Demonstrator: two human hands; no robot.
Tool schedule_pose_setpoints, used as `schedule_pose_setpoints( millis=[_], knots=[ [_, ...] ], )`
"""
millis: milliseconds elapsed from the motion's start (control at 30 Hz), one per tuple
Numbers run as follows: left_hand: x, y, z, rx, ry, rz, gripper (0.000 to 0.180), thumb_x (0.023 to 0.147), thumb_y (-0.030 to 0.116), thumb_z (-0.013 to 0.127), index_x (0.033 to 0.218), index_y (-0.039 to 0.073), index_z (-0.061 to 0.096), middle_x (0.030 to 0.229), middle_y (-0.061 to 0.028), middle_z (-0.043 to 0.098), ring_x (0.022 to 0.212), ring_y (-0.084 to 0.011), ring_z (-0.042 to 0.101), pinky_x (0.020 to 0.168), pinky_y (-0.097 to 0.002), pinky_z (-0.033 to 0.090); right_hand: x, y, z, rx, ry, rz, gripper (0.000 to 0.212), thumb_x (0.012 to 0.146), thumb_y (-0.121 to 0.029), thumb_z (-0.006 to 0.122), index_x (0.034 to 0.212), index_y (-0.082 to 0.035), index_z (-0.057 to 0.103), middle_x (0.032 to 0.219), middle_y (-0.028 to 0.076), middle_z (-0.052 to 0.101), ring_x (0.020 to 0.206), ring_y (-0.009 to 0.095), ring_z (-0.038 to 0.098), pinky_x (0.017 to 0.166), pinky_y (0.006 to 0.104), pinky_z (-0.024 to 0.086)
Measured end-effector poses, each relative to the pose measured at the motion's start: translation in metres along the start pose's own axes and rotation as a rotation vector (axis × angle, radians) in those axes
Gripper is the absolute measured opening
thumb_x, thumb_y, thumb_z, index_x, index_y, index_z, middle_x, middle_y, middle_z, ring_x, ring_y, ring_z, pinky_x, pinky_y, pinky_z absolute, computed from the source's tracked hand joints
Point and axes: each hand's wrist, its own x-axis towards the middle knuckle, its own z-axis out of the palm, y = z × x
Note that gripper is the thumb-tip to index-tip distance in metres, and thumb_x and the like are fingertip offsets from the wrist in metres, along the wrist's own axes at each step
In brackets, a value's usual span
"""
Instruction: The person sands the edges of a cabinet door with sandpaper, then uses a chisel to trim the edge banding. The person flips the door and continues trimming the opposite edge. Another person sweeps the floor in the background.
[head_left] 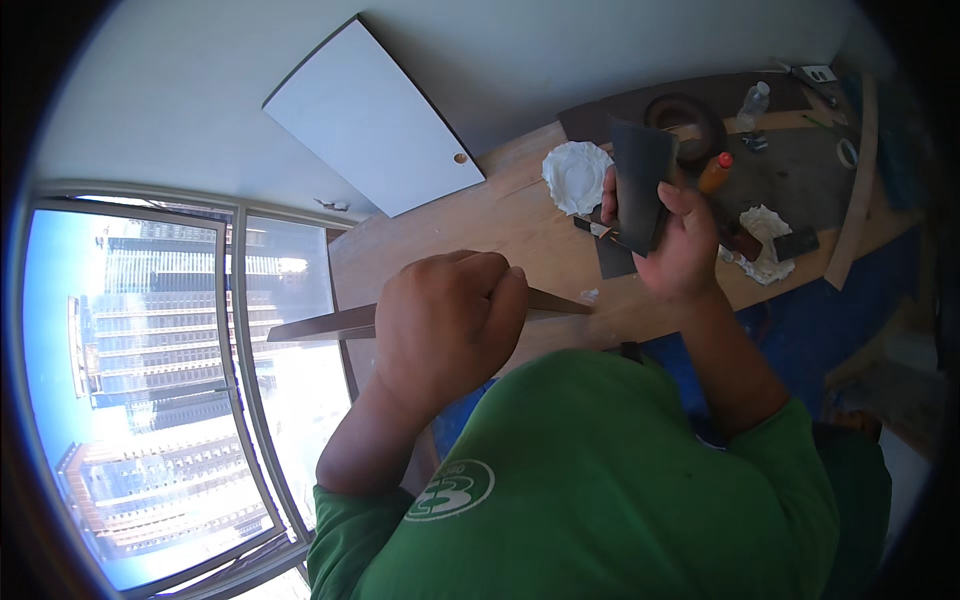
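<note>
My left hand (450, 315) is closed in a fist around a long, narrow brown strip (325, 323). The strip sticks out on both sides of the fist, and its middle is hidden by my fingers. In my right hand (686, 245) I hold a dark grey, flat rectangular piece (640, 180) upright, thumb on one side and fingertips showing at its far edge. I cannot tell what the piece is made of. It is held apart from the strip, over the wooden worktop (535, 240). A small brush-like tool (598, 229) lies just behind my right hand.
A white panel (375, 120) with a round hole leans on the wall. On the worktop are a crumpled white dish (577, 175), a roll of brown tape-like material (705, 118), an orange bottle with a red cap (715, 174), a clear bottle (752, 105) and another white dish (765, 262). Windows (150, 380) stand left.
</note>
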Motion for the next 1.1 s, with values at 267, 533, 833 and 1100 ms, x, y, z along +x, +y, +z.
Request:
schedule_pose_setpoints(
  millis=[267,533,833,1100],
  knots=[
    [0.023,-0.019,-0.012,-0.291,-0.105,-0.057,0.044,0.112,0.03,0.054,0.086,-0.003,0.07,0.073,-0.0218,0.066,0.065,-0.0381,0.062,0.067,-0.046,0.051,0.006,-0.006,0.012,-0.264,0.143,0.019,0.053,0.107,-0.055,0.062,0.131,-0.008,0.057,0.108,0.008,0.066,0.089,0.015,0.063,0.079,0.0344,0.052],
    [0.032,-0.025,-0.019,-0.227,-0.185,-0.131,0.046,0.115,0.034,0.054,0.1,-0.002,0.08,0.08,-0.0108,0.075,0.075,-0.0155,0.066,0.075,-0.0331,0.054,0.002,-0.007,0.023,-0.23,0.084,0.082,0.053,0.109,-0.054,0.058,0.13,-0.005,0.058,0.11,0.011,0.067,0.085,0.017,0.068,0.074,0.0348,0.058],
    [0.015,-0.023,-0.012,-0.137,-0.042,0.005,0.036,0.103,0.038,0.073,0.097,0.002,0.078,0.074,-0.0125,0.069,0.065,-0.0203,0.063,0.067,-0.0356,0.052,-0.007,-0.009,0.052,-0.494,0.067,0.044,0.044,0.112,-0.047,0.057,0.124,-0.005,0.06,0.1,0.004,0.062,0.081,0.011,0.062,0.074,0.0302,0.055],
    [-0.005,-0.05,-0.004,0.25,0.106,0.063,0.054,0.081,0.061,0.085,0.082,0.009,0.067,0.073,-0.0091,0.07,0.068,-0.0325,0.072,0.063,-0.045,0.055,-0.006,-0.009,0.093,-0.874,-0.268,-0.221,0.028,0.114,-0.028,0.054,0.106,-0.002,0.064,0.091,0.005,0.059,0.078,0.014,0.052,0.071,0.0335,0.044]
  ],
)
